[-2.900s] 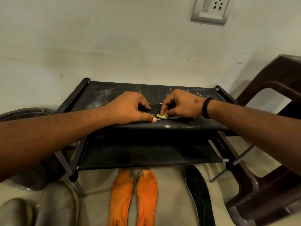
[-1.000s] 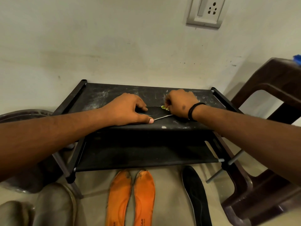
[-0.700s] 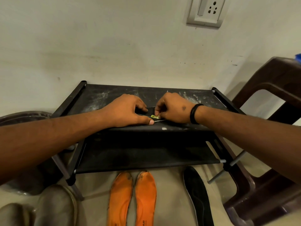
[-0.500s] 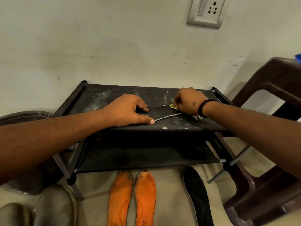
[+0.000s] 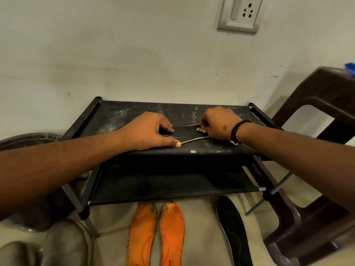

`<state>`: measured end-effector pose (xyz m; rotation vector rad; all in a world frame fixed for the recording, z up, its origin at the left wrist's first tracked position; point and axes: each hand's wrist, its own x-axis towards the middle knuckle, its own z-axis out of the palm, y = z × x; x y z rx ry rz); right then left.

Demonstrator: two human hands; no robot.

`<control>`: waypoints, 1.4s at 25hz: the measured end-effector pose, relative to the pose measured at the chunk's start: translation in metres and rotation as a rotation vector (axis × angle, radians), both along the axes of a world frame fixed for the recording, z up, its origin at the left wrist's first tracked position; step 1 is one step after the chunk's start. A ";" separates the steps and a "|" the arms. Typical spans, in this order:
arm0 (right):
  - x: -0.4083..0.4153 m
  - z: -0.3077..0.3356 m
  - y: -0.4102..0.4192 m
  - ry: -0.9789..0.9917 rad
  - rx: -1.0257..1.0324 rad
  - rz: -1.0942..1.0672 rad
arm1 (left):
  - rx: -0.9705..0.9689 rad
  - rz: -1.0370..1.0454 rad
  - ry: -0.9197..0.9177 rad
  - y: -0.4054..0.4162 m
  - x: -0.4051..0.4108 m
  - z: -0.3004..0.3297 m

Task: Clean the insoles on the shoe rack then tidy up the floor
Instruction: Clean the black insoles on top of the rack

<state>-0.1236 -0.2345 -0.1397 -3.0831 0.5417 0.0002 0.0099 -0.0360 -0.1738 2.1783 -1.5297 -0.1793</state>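
While left hand (image 5: 148, 131) pins insole (image 5: 189, 134), right hand (image 5: 219, 123) pinches cloth (image 5: 199, 129).

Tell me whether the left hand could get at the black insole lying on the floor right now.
Probably not at once: the left hand is pressing the insole on the rack top, and the floor insole lies on the right side, nearer the right hand.

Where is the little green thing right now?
The little green thing is pinched in the right hand on the black insole, on the shoe rack's top shelf, right of the left hand.
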 end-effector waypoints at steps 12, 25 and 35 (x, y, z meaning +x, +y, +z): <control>0.014 -0.002 0.009 -0.020 0.169 0.024 | 0.027 -0.003 -0.010 0.000 0.000 0.001; 0.021 0.000 0.005 -0.047 0.262 0.034 | 0.006 -0.002 -0.015 -0.002 0.001 0.000; 0.023 -0.006 0.017 -0.082 0.232 0.104 | -0.011 -0.026 -0.032 -0.001 -0.001 0.001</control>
